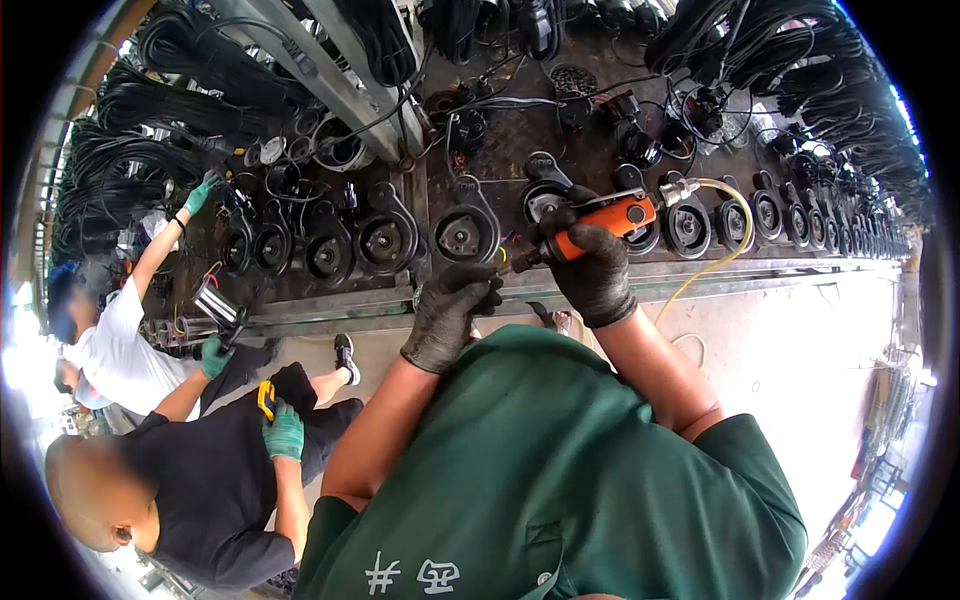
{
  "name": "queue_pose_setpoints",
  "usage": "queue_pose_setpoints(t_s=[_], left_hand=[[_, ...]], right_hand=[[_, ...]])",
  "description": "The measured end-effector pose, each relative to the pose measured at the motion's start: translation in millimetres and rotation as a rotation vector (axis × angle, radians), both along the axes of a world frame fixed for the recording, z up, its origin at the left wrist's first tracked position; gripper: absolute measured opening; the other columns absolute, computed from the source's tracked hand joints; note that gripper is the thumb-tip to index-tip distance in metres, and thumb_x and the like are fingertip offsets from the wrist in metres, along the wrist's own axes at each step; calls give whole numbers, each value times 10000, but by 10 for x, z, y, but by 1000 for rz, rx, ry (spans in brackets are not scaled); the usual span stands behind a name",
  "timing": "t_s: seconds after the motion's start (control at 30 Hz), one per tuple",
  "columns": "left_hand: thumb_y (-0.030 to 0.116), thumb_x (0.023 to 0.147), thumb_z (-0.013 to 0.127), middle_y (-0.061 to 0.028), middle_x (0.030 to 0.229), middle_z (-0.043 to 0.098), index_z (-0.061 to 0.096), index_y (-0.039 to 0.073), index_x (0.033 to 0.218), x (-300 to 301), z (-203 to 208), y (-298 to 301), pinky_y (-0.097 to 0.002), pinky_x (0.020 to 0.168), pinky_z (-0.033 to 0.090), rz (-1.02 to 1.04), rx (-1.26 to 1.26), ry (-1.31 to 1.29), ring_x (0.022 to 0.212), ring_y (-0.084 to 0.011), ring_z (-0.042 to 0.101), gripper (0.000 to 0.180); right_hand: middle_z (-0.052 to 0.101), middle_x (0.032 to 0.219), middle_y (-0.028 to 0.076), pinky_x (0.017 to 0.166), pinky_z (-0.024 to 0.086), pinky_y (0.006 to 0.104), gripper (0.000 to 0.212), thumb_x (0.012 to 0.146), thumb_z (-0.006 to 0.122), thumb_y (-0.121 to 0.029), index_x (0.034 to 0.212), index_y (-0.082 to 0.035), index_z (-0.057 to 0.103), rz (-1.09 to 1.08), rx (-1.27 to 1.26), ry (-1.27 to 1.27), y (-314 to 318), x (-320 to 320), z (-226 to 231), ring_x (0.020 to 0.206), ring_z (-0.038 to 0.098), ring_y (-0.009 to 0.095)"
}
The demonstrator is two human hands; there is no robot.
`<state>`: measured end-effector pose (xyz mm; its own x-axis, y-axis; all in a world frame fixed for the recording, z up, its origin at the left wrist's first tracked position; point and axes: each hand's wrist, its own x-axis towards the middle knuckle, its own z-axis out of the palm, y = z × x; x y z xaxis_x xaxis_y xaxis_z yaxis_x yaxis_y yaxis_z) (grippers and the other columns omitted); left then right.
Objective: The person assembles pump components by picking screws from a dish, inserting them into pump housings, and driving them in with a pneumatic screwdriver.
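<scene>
My right hand (597, 275), in a dark work glove, is closed round an orange air-powered driver (608, 220) held level above the bench's front edge. A pale yellow air hose (748, 225) runs from the tool's right end and loops down. My left hand (450, 312), gloved alike, is closed with its fingertips at the driver's nose (525, 260); what they pinch is too small to make out. Just beyond the left hand stands a round black housing (467, 232) with a metal disc inside. Another black housing (545, 200) is partly hidden behind my right hand.
More black housings (688, 228) line the bench edge both ways. Coiled black cables (820, 80) lie behind, and a metal post (340, 75) rises from the bench. At left, a co-worker in black (215, 460) holds a yellow tool (266, 400); a silver cylinder (213, 302) is nearby.
</scene>
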<state>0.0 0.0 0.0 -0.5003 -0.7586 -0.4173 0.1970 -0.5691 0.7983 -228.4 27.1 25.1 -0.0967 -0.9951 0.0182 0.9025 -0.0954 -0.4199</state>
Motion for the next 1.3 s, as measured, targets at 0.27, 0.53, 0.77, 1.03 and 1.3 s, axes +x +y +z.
queue_pose_setpoints(t_s=[0.27, 0.53, 0.77, 1.03, 1.3], left_hand=[[42, 959, 600, -65, 944, 710, 686, 10, 1093, -36, 121, 40, -284, 745, 563, -5, -204, -177, 840, -138, 681, 162], [125, 971, 624, -58, 982, 698, 680, 10, 1124, -64, 55, -112, -284, 761, 556, -51, -403, -162, 843, -135, 674, 199], [298, 886, 704, -207, 969, 698, 697, 61, 1037, -26, -47, -786, -390, 802, 545, -203, -779, -996, 883, -304, 694, 282], [276, 792, 769, -215, 1221, 613, 661, 99, 1214, -35, -195, -1022, -453, 946, 524, -584, -1110, -1194, 1072, -369, 650, 469], [369, 787, 787, -234, 1227, 620, 635, 92, 1272, -40, 43, -988, -441, 966, 521, -588, -930, -1339, 1112, -354, 647, 579]], right_hand=[[642, 1017, 47, 852, 536, 421, 510, 789, 690, -144, 1281, -105, 560, -97, 125, -19, 38, 94, -91, 992, 626, 262], [663, 990, 66, 916, 521, 403, 432, 807, 646, -116, 1232, -95, 569, -14, 126, -163, -46, -19, -308, 1017, 632, 287], [674, 1016, 80, 945, 519, 473, 426, 821, 647, -66, 1237, -94, 564, -152, 192, -246, -81, -214, -340, 1002, 636, 285], [667, 963, 94, 948, 511, 461, 400, 792, 667, -57, 1183, -69, 581, -259, 187, -62, -106, -170, -214, 981, 647, 285], [675, 998, 116, 938, 507, 444, 492, 808, 662, -99, 1280, -52, 532, -290, 141, 133, -90, -152, -170, 986, 645, 301]])
